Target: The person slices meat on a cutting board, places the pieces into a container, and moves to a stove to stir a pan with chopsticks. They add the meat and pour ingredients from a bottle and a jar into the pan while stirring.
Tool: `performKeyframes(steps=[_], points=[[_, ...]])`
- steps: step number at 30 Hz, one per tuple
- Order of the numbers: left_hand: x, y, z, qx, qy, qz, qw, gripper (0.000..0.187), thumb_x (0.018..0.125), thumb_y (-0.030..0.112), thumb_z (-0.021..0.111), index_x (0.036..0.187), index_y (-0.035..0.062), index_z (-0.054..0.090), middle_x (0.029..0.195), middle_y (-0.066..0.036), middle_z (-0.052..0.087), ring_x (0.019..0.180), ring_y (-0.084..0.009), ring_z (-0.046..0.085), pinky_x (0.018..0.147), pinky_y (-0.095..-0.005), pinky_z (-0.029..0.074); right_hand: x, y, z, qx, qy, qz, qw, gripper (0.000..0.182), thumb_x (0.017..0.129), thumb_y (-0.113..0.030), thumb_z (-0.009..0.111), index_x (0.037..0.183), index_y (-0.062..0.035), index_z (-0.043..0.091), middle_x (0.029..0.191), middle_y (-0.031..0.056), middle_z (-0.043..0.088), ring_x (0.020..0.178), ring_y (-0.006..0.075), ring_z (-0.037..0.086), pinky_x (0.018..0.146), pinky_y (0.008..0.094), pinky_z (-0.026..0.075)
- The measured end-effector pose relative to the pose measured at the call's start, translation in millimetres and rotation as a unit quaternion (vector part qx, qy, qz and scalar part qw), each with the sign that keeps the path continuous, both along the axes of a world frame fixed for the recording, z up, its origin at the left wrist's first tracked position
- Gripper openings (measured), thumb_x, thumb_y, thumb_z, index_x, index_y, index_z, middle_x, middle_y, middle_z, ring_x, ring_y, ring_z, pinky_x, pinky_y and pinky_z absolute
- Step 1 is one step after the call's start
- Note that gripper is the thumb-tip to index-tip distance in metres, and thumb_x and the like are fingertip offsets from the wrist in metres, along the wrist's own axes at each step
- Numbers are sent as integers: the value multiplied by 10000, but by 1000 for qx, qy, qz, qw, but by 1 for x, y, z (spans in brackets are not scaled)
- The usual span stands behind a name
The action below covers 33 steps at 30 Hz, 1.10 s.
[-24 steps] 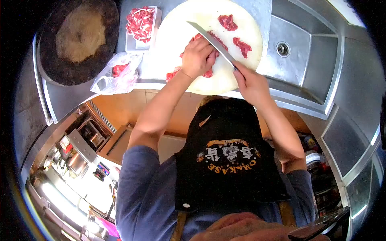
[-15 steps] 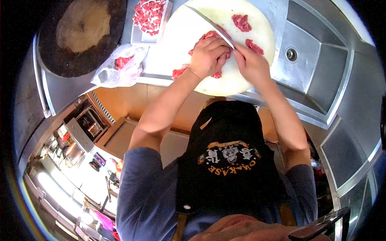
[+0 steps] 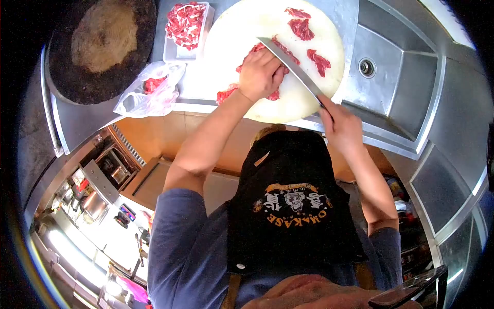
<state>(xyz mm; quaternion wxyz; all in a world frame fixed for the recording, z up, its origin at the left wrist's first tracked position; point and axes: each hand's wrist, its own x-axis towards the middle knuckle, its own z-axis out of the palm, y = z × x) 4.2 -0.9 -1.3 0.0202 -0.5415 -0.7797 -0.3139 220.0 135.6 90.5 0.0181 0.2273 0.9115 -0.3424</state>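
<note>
On the round white cutting board (image 3: pixel 226 41), my left hand (image 3: pixel 259 74) presses down with curled fingers on a piece of raw red meat (image 3: pixel 253 50). My right hand (image 3: pixel 342 123) grips the handle of a long-bladed knife (image 3: pixel 296 69). The blade slants across the board, close by my left fingertips, and overlaps the meat in view. Right of the blade lie separate meat slices (image 3: pixel 301 30), one of them (image 3: pixel 319 62) nearer the board's edge. More meat (image 3: pixel 226 94) sits by my left wrist, partly covered by it.
A white plastic tub (image 3: pixel 177 54) of cut meat stands left of the board. Below it lies a clear plastic bag (image 3: pixel 146 98) with meat inside. A dark round wooden block (image 3: pixel 67 77) is farther left. At the right is a steel sink (image 3: pixel 381 92) with a drain.
My right hand has drawn the knife back toward my body and to the right. Another meat strip now shows at the top of the board. My left hand stays on the meat.
</note>
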Motion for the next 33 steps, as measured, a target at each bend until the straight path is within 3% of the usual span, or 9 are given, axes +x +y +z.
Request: performKeyframes(steps=[3, 6, 12, 16, 17, 18, 22, 28, 33], points=[[-2, 2, -2, 7, 3, -9, 1000, 179, 714, 110, 697, 889, 92, 669, 942, -48, 642, 892, -245, 608, 751, -368, 476, -53, -1, -13, -22, -1, -5, 1000, 303, 914, -216, 592, 1205, -139, 630, 877, 182, 676, 752, 338, 664, 650, 408, 527], [-1, 1, -1, 6, -8, -17, 1000, 155, 707, 104, 694, 860, 90, 669, 923, -44, 644, 889, -242, 608, 743, -368, 476, -59, 0, -17, -28, -2, 6, 1000, 297, 920, -221, 582, 1205, -150, 631, 888, 180, 678, 754, 341, 664, 652, 407, 528], [-1, 3, -5, 29, -23, -2, 999, 140, 692, 93, 687, 832, 88, 677, 940, -41, 652, 901, -234, 611, 749, -375, 481, -13, 2, -9, -43, -16, -24, 999, 272, 928, -230, 571, 1185, -173, 639, 896, 150, 687, 804, 352, 658, 698, 408, 524], [-1, 1, -1, 34, -23, -6, 999, 174, 688, 66, 674, 862, 70, 679, 976, -66, 658, 902, -252, 616, 758, -379, 487, -117, 17, -55, -67, -10, 23, 997, 319, 944, -331, 506, 1212, -200, 618, 969, 135, 680, 828, 347, 652, 714, 444, 518], [1, 0, 2, 38, -35, -23, 998, 198, 690, 51, 668, 888, 53, 676, 984, -91, 656, 903, -268, 620, 759, -384, 489, -138, 19, -68, -72, 97, -10, 993, 322, 945, -362, 490, 1183, -197, 630, 948, 147, 677, 854, 338, 648, 729, 436, 513], [4, 0, 6, 32, -37, -19, 999, 191, 702, 54, 668, 893, 54, 676, 993, -90, 657, 908, -265, 619, 764, -372, 486, -149, 23, -61, -55, 52, -3, 997, 323, 939, -353, 506, 1186, -184, 627, 949, 152, 676, 860, 338, 647, 751, 424, 511], [23, -9, 5, 41, -46, 10, 998, 175, 708, 67, 679, 882, 88, 682, 997, -53, 647, 887, -256, 612, 767, -386, 477, -81, 15, -35, -42, 116, -31, 992, 296, 924, -284, 561, 1195, -182, 620, 958, 140, 676, 822, 349, 648, 733, 426, 515], [55, -18, 7, -3, -46, 31, 998, 209, 714, 81, 692, 921, 70, 671, 1011, -77, 627, 938, -268, 598, 803, -389, 464, 45, -4, 21, -12, -25, 22, 999, 316, 910, -252, 597, 1223, -209, 613, 840, 128, 666, 710, 335, 652, 613, 420, 527], [58, -15, 4, 1, -24, 33, 999, 223, 706, 97, 700, 925, 63, 669, 998, -83, 629, 946, -275, 593, 807, -396, 463, 24, -4, 6, 8, -16, 40, 999, 340, 915, -273, 584, 1249, -209, 590, 797, 122, 654, 666, 332, 644, 564, 421, 511]])
